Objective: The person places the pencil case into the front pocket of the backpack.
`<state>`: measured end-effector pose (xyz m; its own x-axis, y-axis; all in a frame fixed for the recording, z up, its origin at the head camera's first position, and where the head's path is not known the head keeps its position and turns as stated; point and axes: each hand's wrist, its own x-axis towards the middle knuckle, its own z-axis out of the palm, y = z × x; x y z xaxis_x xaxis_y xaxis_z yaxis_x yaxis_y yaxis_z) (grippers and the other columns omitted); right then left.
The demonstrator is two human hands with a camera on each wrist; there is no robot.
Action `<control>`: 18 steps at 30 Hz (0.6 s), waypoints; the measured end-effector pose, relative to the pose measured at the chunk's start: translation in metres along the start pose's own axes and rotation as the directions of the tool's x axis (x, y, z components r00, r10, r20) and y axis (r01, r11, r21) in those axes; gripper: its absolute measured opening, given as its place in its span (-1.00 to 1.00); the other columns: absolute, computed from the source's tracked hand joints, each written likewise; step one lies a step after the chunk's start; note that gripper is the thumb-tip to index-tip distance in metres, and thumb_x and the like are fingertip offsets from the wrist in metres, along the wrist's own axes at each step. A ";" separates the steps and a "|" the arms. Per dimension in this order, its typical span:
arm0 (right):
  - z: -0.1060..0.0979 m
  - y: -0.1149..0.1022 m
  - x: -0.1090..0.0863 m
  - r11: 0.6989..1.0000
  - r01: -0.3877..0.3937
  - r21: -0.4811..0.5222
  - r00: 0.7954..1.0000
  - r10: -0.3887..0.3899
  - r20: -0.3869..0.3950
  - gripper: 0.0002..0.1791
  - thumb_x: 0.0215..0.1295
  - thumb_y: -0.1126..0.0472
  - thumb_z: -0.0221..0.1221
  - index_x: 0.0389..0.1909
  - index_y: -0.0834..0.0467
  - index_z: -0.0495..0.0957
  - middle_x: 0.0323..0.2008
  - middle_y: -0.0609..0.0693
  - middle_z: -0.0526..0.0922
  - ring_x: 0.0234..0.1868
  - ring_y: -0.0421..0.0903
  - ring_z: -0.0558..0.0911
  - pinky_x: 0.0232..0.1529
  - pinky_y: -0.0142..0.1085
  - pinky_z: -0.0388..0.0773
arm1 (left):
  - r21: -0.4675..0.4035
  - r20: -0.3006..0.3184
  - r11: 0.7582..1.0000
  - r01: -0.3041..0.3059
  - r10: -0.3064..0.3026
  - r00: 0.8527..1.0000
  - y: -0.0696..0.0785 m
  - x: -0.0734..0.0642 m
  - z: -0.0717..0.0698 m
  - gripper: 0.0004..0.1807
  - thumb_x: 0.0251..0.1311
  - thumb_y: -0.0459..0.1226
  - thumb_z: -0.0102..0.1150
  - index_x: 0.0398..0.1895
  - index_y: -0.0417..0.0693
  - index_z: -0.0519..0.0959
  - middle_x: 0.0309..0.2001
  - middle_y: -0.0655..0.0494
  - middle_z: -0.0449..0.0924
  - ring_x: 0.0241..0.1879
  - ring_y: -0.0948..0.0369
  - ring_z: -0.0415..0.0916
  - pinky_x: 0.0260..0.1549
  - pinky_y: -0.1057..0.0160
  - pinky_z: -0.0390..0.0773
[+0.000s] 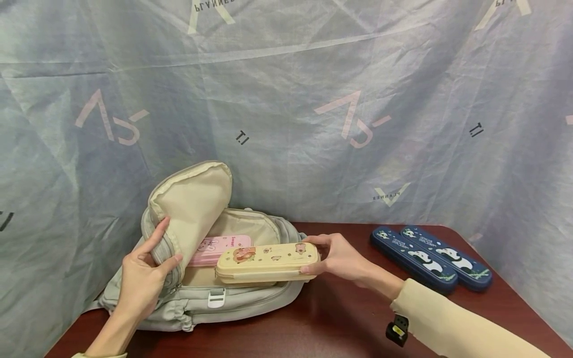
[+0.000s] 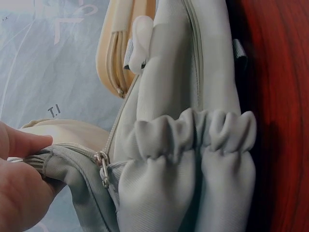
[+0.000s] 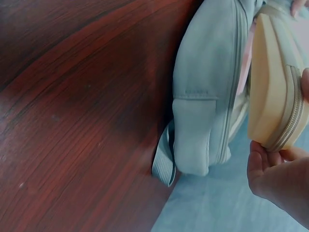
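A grey-green backpack (image 1: 241,306) lies on the table with its front flap (image 1: 197,199) folded up. My left hand (image 1: 142,278) pinches the edge of that flap between thumb and fingers; the left wrist view shows the zipper pull (image 2: 102,166) close by. My right hand (image 1: 337,258) grips the right end of a yellow pencil case (image 1: 268,261) with cartoon prints, held over the backpack's opening. In the right wrist view, fingers hold the zipped end of the yellow case (image 3: 270,92). Inside the backpack sits a pink pencil case (image 1: 228,242), partly covered by the yellow one.
Two dark blue panda pencil cases (image 1: 414,258) lie side by side on the right of the reddish-brown table (image 1: 340,318). A grey printed cloth (image 1: 286,124) hangs behind and at both sides. A small black device (image 1: 397,330) is at my right sleeve.
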<state>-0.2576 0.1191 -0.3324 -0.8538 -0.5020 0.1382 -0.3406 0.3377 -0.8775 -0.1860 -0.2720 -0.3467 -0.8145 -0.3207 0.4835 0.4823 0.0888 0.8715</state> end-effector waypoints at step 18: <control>0.034 -0.006 0.025 0.997 -0.007 0.077 1.000 0.007 -0.002 -0.31 0.02 0.27 0.61 0.24 0.27 0.66 -0.03 0.05 0.75 -0.08 -0.08 0.68 -0.13 -0.32 0.64 | 0.006 0.014 1.000 0.006 -0.006 1.000 0.001 -0.001 -0.001 -0.09 0.10 -0.77 0.28 0.52 0.02 0.47 -0.66 0.09 0.66 -0.77 0.06 -0.23 -0.84 0.06 -0.12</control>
<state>-0.2636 0.0772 -0.3396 -0.8569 -0.4980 0.1332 -0.3035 0.2786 -0.9112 -0.1848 -0.2723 -0.3463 -0.8218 -0.3083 0.4792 0.4753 0.0928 0.8749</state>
